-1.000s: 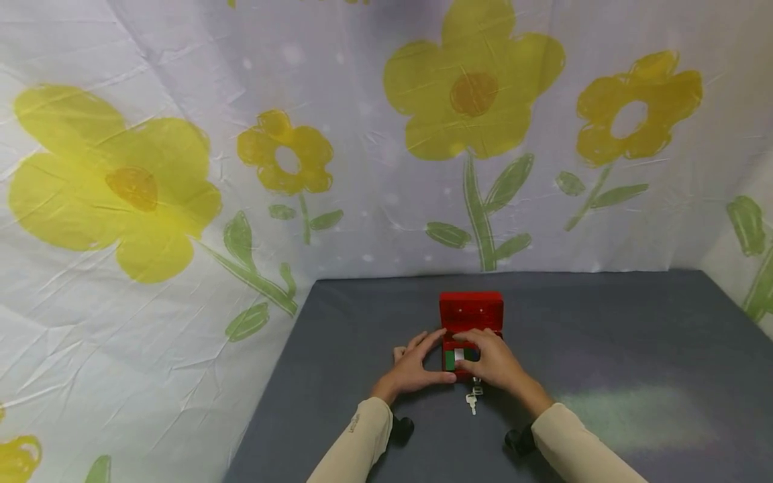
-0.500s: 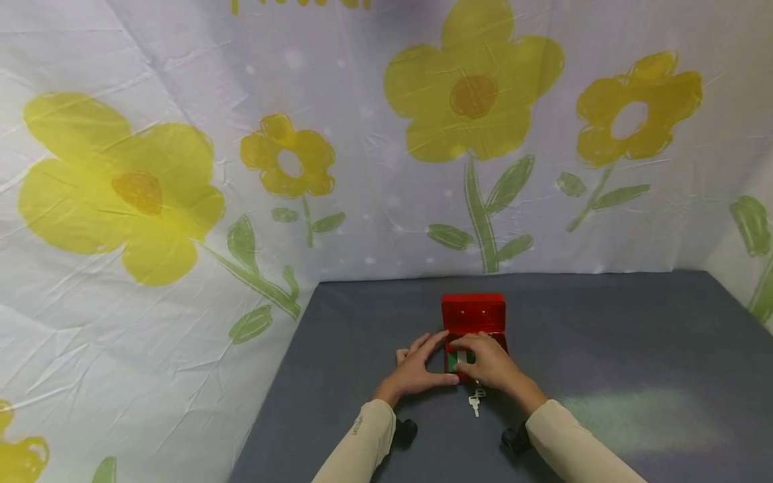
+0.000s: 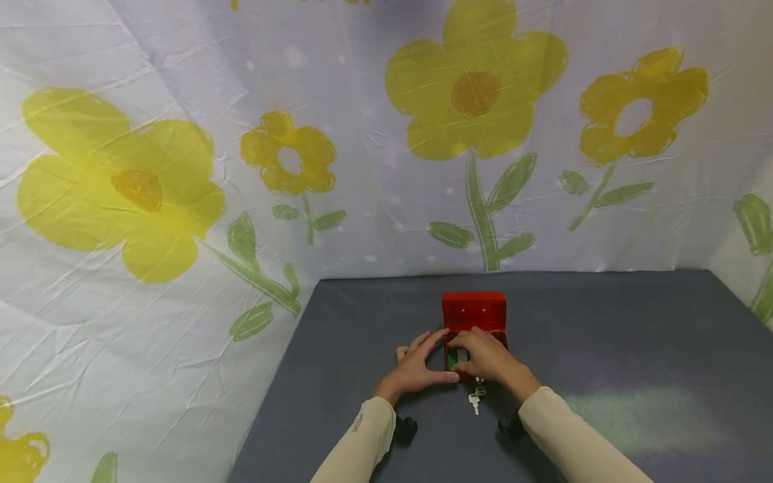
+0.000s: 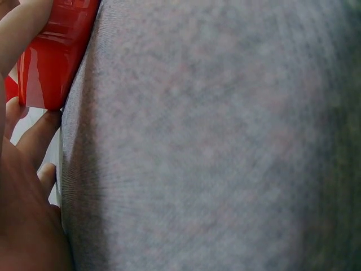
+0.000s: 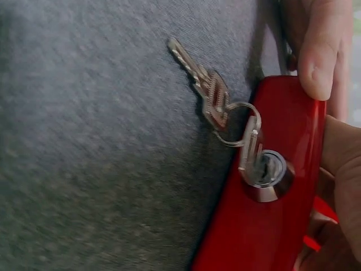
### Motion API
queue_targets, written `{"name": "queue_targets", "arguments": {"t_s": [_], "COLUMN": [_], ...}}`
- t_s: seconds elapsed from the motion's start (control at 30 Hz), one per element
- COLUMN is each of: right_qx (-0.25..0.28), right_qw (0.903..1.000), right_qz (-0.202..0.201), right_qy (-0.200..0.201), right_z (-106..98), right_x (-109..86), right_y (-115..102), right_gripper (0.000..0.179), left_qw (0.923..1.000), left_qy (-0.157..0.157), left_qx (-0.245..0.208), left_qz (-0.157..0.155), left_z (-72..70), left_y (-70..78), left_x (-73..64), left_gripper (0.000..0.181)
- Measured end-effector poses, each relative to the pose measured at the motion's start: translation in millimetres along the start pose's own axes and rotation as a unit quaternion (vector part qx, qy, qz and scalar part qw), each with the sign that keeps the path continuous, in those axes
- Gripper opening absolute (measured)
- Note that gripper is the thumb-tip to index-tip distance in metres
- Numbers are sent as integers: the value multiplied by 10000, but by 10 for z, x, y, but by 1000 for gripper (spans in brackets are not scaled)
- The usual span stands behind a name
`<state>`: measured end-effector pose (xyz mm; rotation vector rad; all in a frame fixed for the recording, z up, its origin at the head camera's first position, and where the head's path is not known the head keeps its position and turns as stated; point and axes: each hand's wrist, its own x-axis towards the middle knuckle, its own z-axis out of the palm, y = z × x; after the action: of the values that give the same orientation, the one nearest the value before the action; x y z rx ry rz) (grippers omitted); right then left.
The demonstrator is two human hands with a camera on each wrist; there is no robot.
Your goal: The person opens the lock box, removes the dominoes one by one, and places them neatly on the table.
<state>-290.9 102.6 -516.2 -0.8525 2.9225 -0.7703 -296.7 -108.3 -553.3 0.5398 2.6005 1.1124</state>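
A small red cash box (image 3: 474,310) stands on the grey table with its lid raised at the back. My left hand (image 3: 413,367) spans its left side, thumb at the front edge and fingers toward the back; in the right wrist view the left thumb (image 5: 318,65) presses on the rim. My right hand (image 3: 488,355) reaches down into the box, thumb and fingers bent. A green piece (image 3: 452,360) and a pale piece (image 3: 462,355) show inside, partly covered. Whether the right fingertips pinch anything is hidden. A key sits in the front lock (image 5: 272,168).
More keys (image 5: 211,93) hang from a ring at the lock and lie on the grey table (image 3: 604,335) in front of the box. A white cloth with yellow flowers (image 3: 362,201) rises behind the table's back edge and along its left side.
My right hand has shifted slightly left over the box, and the dark blue patch that showed beside the pale piece is now covered. My left hand stays at the box's left side.
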Motion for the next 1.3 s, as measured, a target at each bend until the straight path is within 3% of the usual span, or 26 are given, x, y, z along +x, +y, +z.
{"name": "queue_targets", "arguments": {"t_s": [0.4, 1.3], "right_qx": [-461, -702], "right_qw": [9988, 9971], "right_qz": [-129, 232], "right_qy": [-57, -206], "right_z": [-31, 47], "right_x": [82, 150], "right_y": [-28, -78], "right_gripper": [41, 39], "left_qw": [10000, 9999], "left_qy": [36, 82], "left_qx": [-31, -97], "left_qz": [49, 43], "left_z": [-3, 2], "left_y": [-15, -23], "left_x": [17, 13], "left_gripper": [90, 91]}}
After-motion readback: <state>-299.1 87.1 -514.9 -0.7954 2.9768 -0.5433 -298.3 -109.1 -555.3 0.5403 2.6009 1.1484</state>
